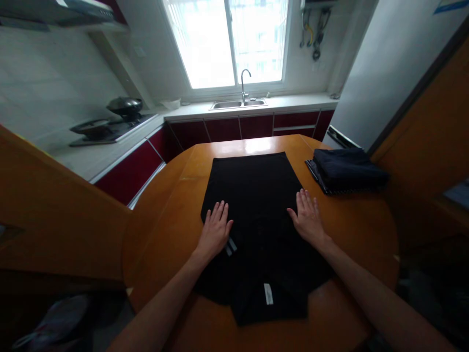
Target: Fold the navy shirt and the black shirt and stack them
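A black collared shirt (pixel 252 190) lies spread out on the wooden table (pixel 161 234), its collar toward me and its hem toward the window. A white label (pixel 268 294) shows inside the collar. My left hand (pixel 215 227) rests flat on the shirt's left side, fingers stretched out, beside a patch of pale stripes (pixel 230 247). On the right edge of the shirt lies my right hand (pixel 307 217), palm down with its thumb apart from the fingers. Neither hand grips the cloth.
Folded dark clothes (pixel 348 168) are stacked at the table's right. Behind the table runs a counter with a sink (pixel 227 104) and faucet (pixel 243 83). To the left, pans (pixel 124 105) stand on a stove (pixel 117 131). A fridge (pixel 395 63) rises at the right.
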The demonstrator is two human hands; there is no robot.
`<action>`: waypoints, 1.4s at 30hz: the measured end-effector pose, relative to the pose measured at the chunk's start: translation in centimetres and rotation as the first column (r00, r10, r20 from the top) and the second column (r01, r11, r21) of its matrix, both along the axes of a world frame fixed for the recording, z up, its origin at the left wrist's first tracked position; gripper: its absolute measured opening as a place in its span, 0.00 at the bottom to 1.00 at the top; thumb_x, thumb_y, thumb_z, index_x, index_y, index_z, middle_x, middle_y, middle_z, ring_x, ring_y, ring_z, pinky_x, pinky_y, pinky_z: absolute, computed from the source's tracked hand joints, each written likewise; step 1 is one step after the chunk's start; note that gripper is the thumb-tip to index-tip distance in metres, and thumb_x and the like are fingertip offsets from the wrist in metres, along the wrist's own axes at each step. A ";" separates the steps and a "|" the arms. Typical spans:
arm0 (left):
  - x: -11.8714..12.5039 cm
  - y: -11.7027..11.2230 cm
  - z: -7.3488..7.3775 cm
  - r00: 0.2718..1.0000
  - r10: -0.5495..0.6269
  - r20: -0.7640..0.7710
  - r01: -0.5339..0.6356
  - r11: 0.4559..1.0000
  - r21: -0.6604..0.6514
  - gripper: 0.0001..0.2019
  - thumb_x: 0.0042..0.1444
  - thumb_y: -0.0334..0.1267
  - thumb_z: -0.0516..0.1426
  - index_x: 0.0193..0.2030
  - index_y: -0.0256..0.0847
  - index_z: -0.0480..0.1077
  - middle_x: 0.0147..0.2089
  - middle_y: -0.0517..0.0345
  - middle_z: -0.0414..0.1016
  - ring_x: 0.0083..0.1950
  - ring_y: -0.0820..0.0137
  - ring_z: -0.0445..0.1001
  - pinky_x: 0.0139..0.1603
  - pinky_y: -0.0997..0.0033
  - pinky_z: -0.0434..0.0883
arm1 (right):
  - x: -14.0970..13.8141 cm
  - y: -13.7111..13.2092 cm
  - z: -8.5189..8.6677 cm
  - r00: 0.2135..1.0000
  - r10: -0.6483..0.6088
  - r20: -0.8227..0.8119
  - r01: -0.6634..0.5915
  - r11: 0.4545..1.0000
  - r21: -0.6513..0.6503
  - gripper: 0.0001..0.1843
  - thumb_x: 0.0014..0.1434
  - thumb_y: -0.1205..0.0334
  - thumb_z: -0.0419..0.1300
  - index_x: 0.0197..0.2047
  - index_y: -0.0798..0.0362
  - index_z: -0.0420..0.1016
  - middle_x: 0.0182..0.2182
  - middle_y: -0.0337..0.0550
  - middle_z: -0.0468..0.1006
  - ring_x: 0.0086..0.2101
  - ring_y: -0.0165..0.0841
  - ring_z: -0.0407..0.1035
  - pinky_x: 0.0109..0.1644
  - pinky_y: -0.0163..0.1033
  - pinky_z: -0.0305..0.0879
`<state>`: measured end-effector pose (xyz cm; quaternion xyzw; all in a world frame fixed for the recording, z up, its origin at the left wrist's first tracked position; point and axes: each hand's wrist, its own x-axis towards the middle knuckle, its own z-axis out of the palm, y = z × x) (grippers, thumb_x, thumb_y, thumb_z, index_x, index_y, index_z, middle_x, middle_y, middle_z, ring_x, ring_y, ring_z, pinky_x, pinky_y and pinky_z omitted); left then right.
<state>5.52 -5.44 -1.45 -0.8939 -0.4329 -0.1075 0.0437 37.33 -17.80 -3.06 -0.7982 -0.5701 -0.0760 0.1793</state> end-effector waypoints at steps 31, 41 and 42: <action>0.1 0.4 -0.7 0.999 -0.012 -0.044 0.007 0.993 -0.116 0.30 0.72 0.47 0.40 0.74 0.32 0.55 0.77 0.46 0.49 0.77 0.54 0.46 0.75 0.48 0.50 | 10.8 9.8 -1.4 0.980 0.027 -0.197 -0.059 0.986 -0.154 0.41 0.72 0.42 0.34 0.73 0.64 0.54 0.73 0.58 0.49 0.72 0.44 0.41 0.74 0.56 0.35; 0.2 0.2 -0.1 0.998 -0.008 0.064 0.019 0.984 -0.176 0.29 0.73 0.47 0.40 0.75 0.35 0.52 0.77 0.47 0.49 0.78 0.58 0.46 0.76 0.49 0.49 | 11.9 8.8 -1.7 0.842 0.126 -0.525 -0.026 0.981 0.194 0.41 0.71 0.39 0.36 0.66 0.62 0.68 0.66 0.57 0.66 0.68 0.42 0.57 0.73 0.50 0.48; 0.2 0.4 0.0 0.996 0.007 0.093 0.011 0.982 -0.186 0.29 0.73 0.46 0.39 0.75 0.34 0.52 0.76 0.47 0.50 0.77 0.59 0.47 0.76 0.49 0.49 | 11.9 8.8 -1.6 0.833 0.124 -0.539 -0.013 0.979 0.205 0.41 0.71 0.38 0.37 0.65 0.62 0.70 0.65 0.57 0.68 0.67 0.42 0.59 0.72 0.50 0.50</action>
